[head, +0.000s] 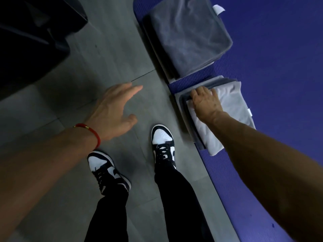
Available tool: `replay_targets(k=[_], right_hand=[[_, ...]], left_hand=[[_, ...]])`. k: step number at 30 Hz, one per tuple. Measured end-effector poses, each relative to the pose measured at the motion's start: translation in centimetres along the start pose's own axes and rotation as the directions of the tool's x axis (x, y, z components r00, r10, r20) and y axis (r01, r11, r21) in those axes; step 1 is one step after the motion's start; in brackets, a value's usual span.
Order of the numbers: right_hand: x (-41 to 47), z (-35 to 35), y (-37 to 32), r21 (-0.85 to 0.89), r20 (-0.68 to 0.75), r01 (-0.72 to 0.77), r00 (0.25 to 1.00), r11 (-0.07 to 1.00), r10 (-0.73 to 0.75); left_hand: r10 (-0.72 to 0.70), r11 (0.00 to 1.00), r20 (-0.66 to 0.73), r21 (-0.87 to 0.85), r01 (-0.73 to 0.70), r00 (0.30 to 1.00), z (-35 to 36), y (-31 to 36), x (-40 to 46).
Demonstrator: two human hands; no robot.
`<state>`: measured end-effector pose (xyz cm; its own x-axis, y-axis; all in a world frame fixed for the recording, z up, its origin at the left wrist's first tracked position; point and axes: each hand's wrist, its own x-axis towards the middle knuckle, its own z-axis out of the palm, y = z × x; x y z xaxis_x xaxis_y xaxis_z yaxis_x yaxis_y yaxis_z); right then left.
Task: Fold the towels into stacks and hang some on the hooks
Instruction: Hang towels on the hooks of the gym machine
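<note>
Grey towel stack (pixel 232 109) at mat edge (pixel 225 173)

Dim, soft blur, wide-angle edge distortion

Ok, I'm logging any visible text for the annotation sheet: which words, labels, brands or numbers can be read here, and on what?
No text can be read.
White tag on the far towel stack: no print visible.
White tag on the near towel stack: too small to tell.
Sneakers: a side logo shape only, no letters.

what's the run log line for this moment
right hand rests on light towel atop near stack | left hand open above floor | far stack untouched
</note>
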<state>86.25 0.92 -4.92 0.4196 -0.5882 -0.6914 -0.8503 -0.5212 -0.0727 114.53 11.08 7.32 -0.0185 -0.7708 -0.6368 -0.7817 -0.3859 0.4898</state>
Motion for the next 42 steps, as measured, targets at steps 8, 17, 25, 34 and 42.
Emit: replay_targets(k=[8, 17, 25, 34, 42], right_hand=[[-0.9, -1.2, 1.9, -0.106, 0.058, 0.115, 0.992, 0.988, -0.109], [-0.9, 0.9, 3.7, -0.209, 0.002, 0.155, 0.987, 0.965, -0.158], [-2.7, -0.6, 4.4, -0.241, -0.004, 0.161, 0.986, 0.957, -0.167], [-15.0, -8.4, 4.5, 0.039, -0.099, 0.323, 0.943, 0.946, -0.318], [-29.8, -25.8, -9.3, 0.548, -0.36, 0.409, 0.903, 0.73, -0.236]], left_hand=[[0.012, 0.999, 0.018, 0.035, -0.013, 1.0, -0.3, 1.3, 0.3], [0.055, 0.998, -0.008, -0.014, -0.055, 0.998, 2.0, 4.2, 1.4], [0.059, 0.998, 0.007, -0.003, -0.059, 0.998, 2.2, 6.0, -0.2], [0.135, 0.989, -0.004, -0.053, -0.135, 0.991, -3.2, 12.5, -7.4], [0.121, 0.964, -0.013, -0.239, -0.12, 0.993, -13.7, 16.8, -21.6]])
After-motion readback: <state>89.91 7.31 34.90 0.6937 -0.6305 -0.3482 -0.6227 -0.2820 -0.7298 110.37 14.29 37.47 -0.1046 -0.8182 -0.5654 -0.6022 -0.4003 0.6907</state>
